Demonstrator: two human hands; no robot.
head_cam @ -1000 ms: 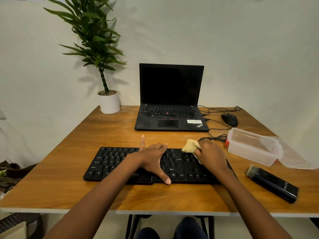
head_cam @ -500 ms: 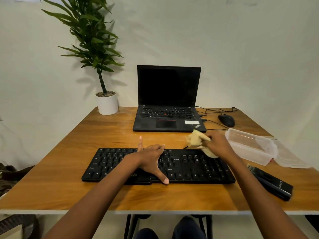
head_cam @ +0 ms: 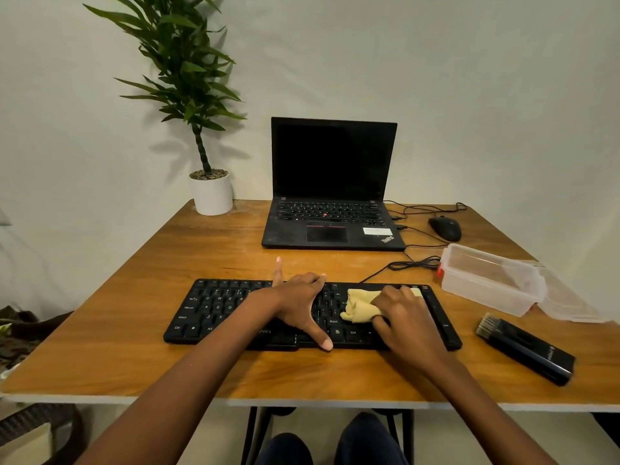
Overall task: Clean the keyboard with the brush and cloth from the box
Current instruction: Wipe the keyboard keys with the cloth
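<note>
A black keyboard [head_cam: 214,307] lies near the front of the wooden table [head_cam: 134,347]. My left hand [head_cam: 298,303] rests flat on its middle, fingers spread, thumb over the front edge. My right hand [head_cam: 406,317] presses a crumpled yellow cloth [head_cam: 359,305] onto the keys right of centre, fingers curled over it. The black brush [head_cam: 525,349] lies on the table to the right of the keyboard, bristles pointing away from me. The clear plastic box [head_cam: 486,280] stands open behind the brush, its lid [head_cam: 567,297] beside it.
An open black laptop [head_cam: 332,196] stands at the back centre, a black mouse [head_cam: 445,228] and cables [head_cam: 416,263] to its right. A white potted plant [head_cam: 211,193] occupies the back left corner. My knees show below the table's front edge.
My right hand had lifted the cloth toward the keyboard's back right edge. It has since come back down onto the keys, nearer the centre. The left hand has stayed put.
</note>
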